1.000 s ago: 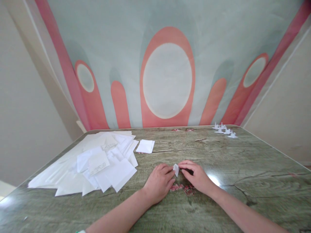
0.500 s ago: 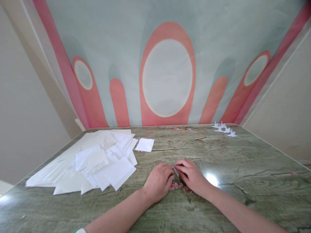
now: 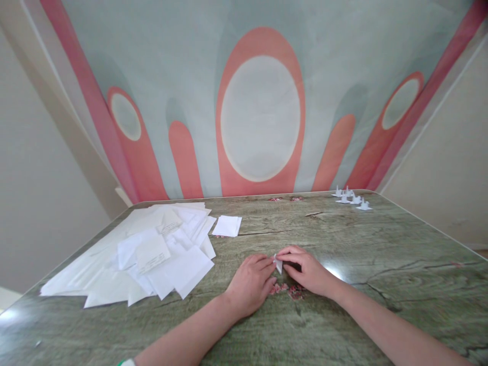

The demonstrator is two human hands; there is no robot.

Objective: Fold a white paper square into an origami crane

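A small folded piece of white paper (image 3: 279,266) lies between my hands near the middle of the table. My left hand (image 3: 251,282) rests on the tabletop, its fingertips at the paper's left edge and upper corner. Thumb and fingers of my right hand (image 3: 305,269) pinch the paper from the right side. Some of the folds are hidden by my fingertips. Several small folded paper cranes (image 3: 354,199) stand at the far right of the table.
A large spread heap of white paper sheets (image 3: 114,259) covers the table's left side. Beside it sits a small stack of square papers (image 3: 227,226). The wood-patterned table (image 3: 381,244) meets a wall with a red and grey pattern (image 3: 263,188). A tiny scrap (image 3: 37,344) lies at front left.
My right hand has shifted slightly and its fingers have opened out a little. More of the folded paper shows between my hands. The view has tilted slightly.
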